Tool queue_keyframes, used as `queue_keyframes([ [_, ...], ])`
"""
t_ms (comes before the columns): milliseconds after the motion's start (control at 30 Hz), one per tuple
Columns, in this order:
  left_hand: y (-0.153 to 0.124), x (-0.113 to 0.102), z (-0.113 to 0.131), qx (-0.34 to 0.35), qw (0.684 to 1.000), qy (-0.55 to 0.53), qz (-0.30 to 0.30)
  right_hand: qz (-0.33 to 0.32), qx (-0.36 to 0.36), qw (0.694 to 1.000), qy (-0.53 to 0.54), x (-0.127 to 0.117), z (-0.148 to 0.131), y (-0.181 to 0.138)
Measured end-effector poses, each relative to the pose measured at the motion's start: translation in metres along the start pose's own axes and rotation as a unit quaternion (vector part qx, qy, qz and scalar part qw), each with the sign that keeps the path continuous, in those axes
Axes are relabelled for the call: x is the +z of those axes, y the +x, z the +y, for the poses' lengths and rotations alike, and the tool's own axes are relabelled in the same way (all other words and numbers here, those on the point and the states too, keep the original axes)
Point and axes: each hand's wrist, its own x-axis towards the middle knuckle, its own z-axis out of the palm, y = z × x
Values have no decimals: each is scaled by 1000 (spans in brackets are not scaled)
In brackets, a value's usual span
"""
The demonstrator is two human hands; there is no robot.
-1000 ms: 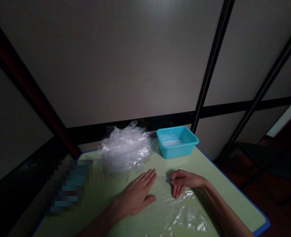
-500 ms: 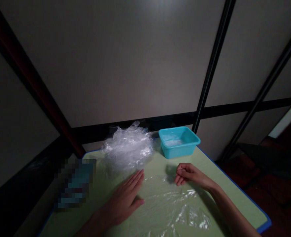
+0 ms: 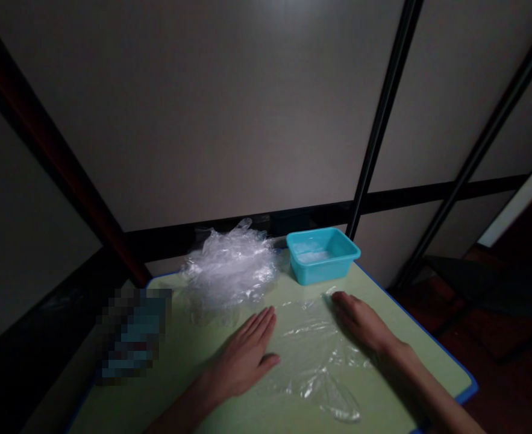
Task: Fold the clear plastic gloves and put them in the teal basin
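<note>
A clear, thin plastic glove (image 3: 306, 343) lies spread and wrinkled on the pale green table, a finger-shaped part sticking out toward the near side. My left hand (image 3: 247, 355) rests flat along its left side, fingers stretched out and thumb apart. At the glove's far right edge, my right hand (image 3: 360, 319) has its fingers bent and close together on the film; the fingertips are partly hidden. A loose heap of clear plastic gloves (image 3: 232, 265) sits beyond my left hand.
Behind my right hand stands a turquoise plastic basin (image 3: 322, 271) with something whitish inside. A blurred-out bluish item (image 3: 137, 334) lies at the table's left edge. The table (image 3: 428, 355) has a blue rim and stands against sliding panels (image 3: 247, 120). A dark chair is at right.
My right hand has moved a little right and away from me, from a raised curl down onto the film. The glove's far edge has shifted that way. My left hand slid slightly right.
</note>
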Motion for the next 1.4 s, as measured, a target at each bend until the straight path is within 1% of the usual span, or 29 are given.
queue_keyframes([
  [100,10,-7,15,5,1000,4,12,16,-25,999,-44,4,-12,-4],
  [133,12,-8,22,13,1000,0,14,13,-53,996,-75,9,-18,-9],
  [233,17,-6,43,46,999,-15,18,-11,-127,980,-150,32,-33,-32],
  [300,20,-1,52,61,998,-21,10,-35,-148,968,-199,47,-36,-46],
  [333,21,1,55,65,998,-21,2,-33,-147,964,-220,52,-35,-52],
  [400,22,5,56,72,997,-19,-19,-37,-151,955,-252,59,-29,-60],
  [467,20,5,52,73,996,-17,-39,-35,-152,950,-271,62,-22,-63],
  [633,-1,3,28,42,997,-10,-57,-44,-143,950,-275,63,-14,-64],
  [733,-20,5,11,18,999,-8,-40,-50,-131,959,-247,59,-18,-65],
  [833,-36,7,-1,9,999,-28,-14,-79,-139,966,-201,40,-28,-68],
  [867,-39,7,-3,12,999,-42,-3,-101,-149,965,-191,32,-33,-71],
  [933,-41,4,-2,20,996,-79,24,-160,-180,952,-191,15,-45,-76],
  [1000,-39,0,4,20,991,-126,48,-202,-191,939,-203,5,-57,-83],
  [1100,-32,-5,16,8,977,-205,56,-201,-186,936,-218,5,-66,-91],
  [1233,-27,0,22,7,956,-286,65,-186,-197,937,-220,12,-66,-94],
  [1333,-28,6,23,-2,946,-314,81,-169,-167,957,-167,5,-65,-88],
  [1400,-29,7,23,-16,938,-335,87,-144,-148,971,-119,-3,-65,-77],
])
